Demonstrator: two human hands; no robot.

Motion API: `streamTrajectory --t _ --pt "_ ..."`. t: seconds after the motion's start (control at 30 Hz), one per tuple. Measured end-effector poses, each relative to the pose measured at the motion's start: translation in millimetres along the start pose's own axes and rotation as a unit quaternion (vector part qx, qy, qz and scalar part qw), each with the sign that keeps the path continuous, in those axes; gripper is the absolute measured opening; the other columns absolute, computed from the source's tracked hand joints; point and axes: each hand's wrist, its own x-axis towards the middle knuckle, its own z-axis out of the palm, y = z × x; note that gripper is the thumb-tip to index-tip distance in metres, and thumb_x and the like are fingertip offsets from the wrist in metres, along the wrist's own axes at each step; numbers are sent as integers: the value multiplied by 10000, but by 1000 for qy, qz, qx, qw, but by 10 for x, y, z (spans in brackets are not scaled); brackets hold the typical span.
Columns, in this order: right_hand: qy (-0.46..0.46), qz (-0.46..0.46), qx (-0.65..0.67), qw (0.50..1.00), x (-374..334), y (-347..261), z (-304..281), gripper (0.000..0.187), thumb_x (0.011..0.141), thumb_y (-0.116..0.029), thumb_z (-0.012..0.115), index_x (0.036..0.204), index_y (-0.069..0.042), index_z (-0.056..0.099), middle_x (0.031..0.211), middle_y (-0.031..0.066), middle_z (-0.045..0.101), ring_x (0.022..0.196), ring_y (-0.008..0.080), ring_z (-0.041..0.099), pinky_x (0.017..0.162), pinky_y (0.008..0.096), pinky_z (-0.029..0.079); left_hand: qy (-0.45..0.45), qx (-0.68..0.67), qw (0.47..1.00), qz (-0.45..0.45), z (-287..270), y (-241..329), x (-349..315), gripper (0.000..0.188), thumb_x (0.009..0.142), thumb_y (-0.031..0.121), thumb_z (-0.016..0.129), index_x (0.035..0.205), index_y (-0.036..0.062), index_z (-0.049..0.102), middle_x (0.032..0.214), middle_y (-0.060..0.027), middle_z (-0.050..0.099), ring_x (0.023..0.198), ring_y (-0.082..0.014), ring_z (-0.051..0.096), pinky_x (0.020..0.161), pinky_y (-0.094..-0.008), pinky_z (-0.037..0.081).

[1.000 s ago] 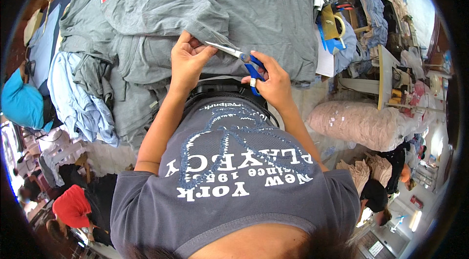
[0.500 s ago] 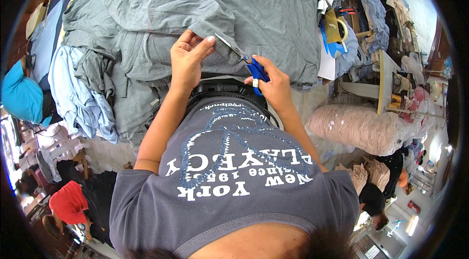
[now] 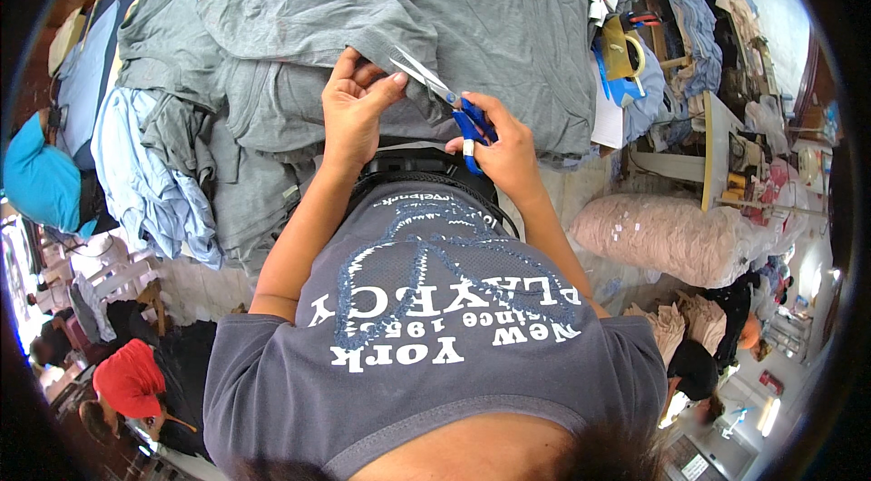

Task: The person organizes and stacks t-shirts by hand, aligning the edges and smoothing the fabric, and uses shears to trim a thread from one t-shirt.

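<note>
A grey garment [image 3: 313, 16] with a coloured round print lies over more grey cloth in front of me. My left hand [image 3: 356, 109] pinches the edge of its sleeve between thumb and fingers. In my right hand [image 3: 501, 143] is a pair of scissors [image 3: 469, 129] with blue handles, the thumb and fingers at the loops. The scissors' blades are spread a little and point up and left, over the cloth edge beside my left fingertips. Part of the held edge is hidden behind my left fingers.
Light blue cloth [image 3: 150, 172] hangs at the table's left. A roll of tape [image 3: 638, 59] and white papers [image 3: 608, 118] lie right of the grey cloth. Beyond, a plastic-wrapped pink bundle [image 3: 658, 236] rests. People in red [image 3: 132, 378] and blue [image 3: 41, 172] are on the left.
The scissors have moved up and left relative to the cloth, and their blades now show over the sleeve edge. My left hand has shifted slightly right, still pinching the cloth.
</note>
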Motion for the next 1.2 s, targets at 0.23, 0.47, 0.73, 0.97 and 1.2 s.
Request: streamTrajectory --t 0.23,0.47,0.73,0.97,1.2 --pt "-9 47 62 997 -110 86 12 437 644 4 634 1058 -56 509 850 118 605 700 174 610 605 265 470 2 17 1000 24 31 -23 -15 426 724 -44 591 1114 25 434 939 -60 572 807 -104 554 696 -235 470" --pt "30 17 -24 999 36 -86 59 494 607 -63 699 1062 -64 505 833 92 605 702 186 599 606 283 473 -10 32 999 36 1 -98 -8 453 722 -71 585 1136 14 421 964 -76 570 837 -119 559 705 -237 474" --pt "7 33 42 999 -20 120 52 518 586 -101 727 1055 -71 506 822 94 604 699 183 599 596 288 468 -18 33 999 29 1 -111 5 469 718 -76 587 1146 2 411 974 -76 561 853 -116 549 717 -233 471" --pt "49 -18 -55 997 102 -72 61 527 572 -136 746 1041 -76 512 851 96 595 665 187 580 578 283 468 -30 38 998 48 61 -105 -16 477 707 -94 581 1146 -29 406 1003 -89 542 882 -127 538 784 -241 453" --pt "46 -34 -54 997 115 -48 74 512 577 -122 738 1035 -76 513 832 91 598 645 193 581 571 284 472 -27 36 998 38 72 -64 -38 500 706 -99 573 1168 -34 392 1021 -109 537 915 -135 534 800 -253 447"
